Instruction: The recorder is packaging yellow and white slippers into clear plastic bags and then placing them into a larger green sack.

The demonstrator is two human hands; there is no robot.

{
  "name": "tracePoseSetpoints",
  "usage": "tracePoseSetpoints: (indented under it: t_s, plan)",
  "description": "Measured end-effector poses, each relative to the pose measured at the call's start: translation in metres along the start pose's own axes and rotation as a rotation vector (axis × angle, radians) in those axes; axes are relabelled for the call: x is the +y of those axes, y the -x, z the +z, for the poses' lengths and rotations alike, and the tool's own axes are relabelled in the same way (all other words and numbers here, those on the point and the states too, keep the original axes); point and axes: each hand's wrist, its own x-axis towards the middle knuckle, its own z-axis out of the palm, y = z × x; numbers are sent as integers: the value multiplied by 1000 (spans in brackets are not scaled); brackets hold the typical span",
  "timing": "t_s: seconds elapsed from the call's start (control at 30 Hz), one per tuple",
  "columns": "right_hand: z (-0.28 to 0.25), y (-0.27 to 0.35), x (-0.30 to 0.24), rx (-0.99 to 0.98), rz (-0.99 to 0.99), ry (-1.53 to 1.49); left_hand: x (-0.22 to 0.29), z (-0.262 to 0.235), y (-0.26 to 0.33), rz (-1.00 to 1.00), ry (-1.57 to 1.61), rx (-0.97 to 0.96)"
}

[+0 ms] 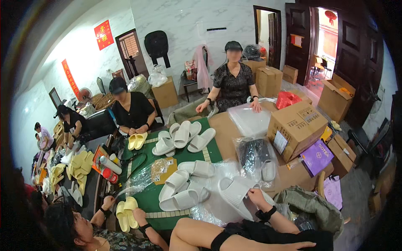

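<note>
My right hand (259, 199) is closed on the edge of a white slipper (233, 191) at the near right of the table. Clear plastic lies beneath and around that slipper. My left forearm crosses low in front of me, and my left hand (289, 247) rests over my dark clothing with a finger stretched out, partly cut off by the lower edge. Left of my right hand, several white slippers (184, 199) lie on the green mat (146, 221). More pale slippers (187, 133) are piled farther back on the mat.
A co-worker at the near left handles yellow slippers (127, 214); another holds a yellow pair (137, 141). A third person stands across the table by clear bags (251, 119). A cardboard box (298, 129) and purple bag (316, 157) stand right, above a grey-green sack (312, 205).
</note>
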Motion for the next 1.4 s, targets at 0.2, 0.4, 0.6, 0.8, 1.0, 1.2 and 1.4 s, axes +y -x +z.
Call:
tracePoseSetpoints:
  t_s: [0.2,0.4,0.6,0.8,1.0,1.2,1.4]
  plan:
    - [-5,-2,-8,-22,-35,-40,5,-42,27,-336,116,-156]
    - [-14,-1,13,14,57,-12,-36,-59,204,-1186,-503,283]
    - [-3,9,15,12,-55,83,-25,16,396,-2201,-588,521]
    - [22,3,33,-187,-384,445,-37,105,430,-2181,-1049,221]
    - [42,7,48,-586,-159,824,-38,119,425,-2214,-1089,204]
    - [46,14,97,-618,-201,829,-36,123,427,-2145,-1114,197]
    - [43,19,86,-603,-203,750,-37,127,428,-2158,-1128,215]
